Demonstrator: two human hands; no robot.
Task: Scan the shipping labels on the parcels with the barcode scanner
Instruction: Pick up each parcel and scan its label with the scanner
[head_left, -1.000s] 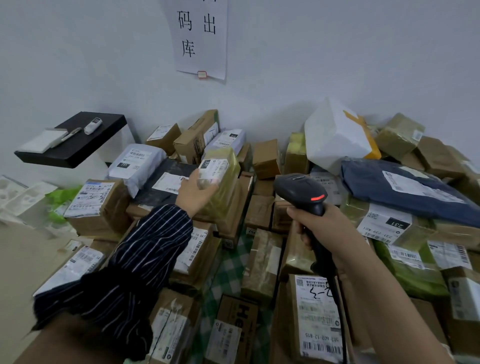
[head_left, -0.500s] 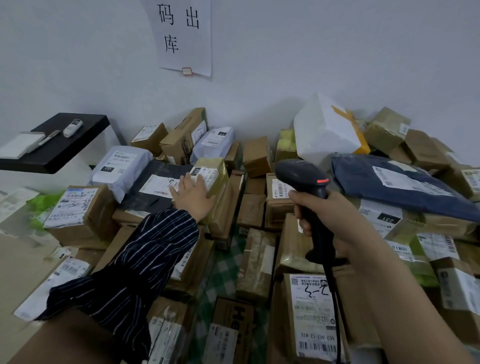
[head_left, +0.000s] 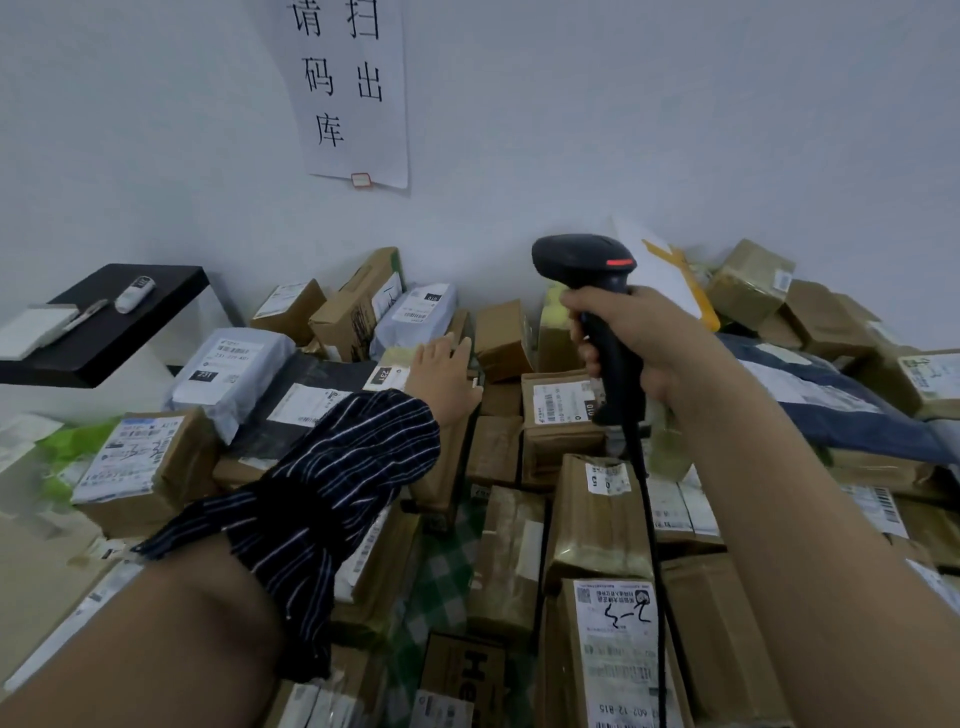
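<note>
Barcode scanner (head_left: 587, 265): your right hand (head_left: 641, 345) grips its handle, raised for aiming. Your flat left hand (head_left: 441, 376) steadies a parcel (head_left: 388, 370).

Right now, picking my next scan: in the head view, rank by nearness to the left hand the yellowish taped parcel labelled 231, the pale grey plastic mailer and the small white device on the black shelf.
1. Yellowish taped parcel: under the left hand.
2. Grey plastic mailer: leftward.
3. White device: far left, on the black shelf.
</note>
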